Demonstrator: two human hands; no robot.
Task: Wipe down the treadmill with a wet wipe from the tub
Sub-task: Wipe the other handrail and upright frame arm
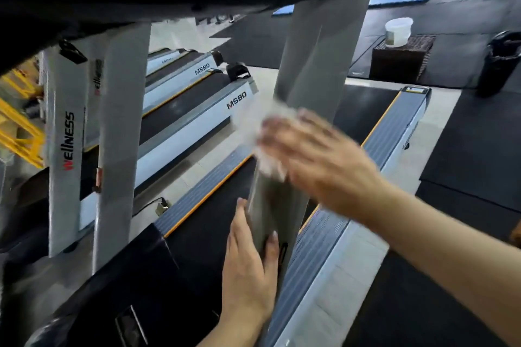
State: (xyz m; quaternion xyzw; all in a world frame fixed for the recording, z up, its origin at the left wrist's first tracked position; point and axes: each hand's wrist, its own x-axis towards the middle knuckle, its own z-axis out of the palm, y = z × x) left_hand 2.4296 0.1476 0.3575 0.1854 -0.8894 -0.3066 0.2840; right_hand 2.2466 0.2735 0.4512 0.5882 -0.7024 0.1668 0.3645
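Pressing a crumpled white wet wipe against the grey upright post of the treadmill, my right hand lies flat over it near the middle of the frame, fingers spread and blurred; I cannot tell whether any finger curls round the wipe. My left hand sits lower on the same post, thumb on its near face and fingers wrapped round its far edge, gripping it. The treadmill's black belt and ribbed grey side rail run away beneath both hands. In the upper right of the frame a white tub stands on a dark wicker box, well apart from me, with a black bin further right. More treadmills marked MS80 line up at the left.
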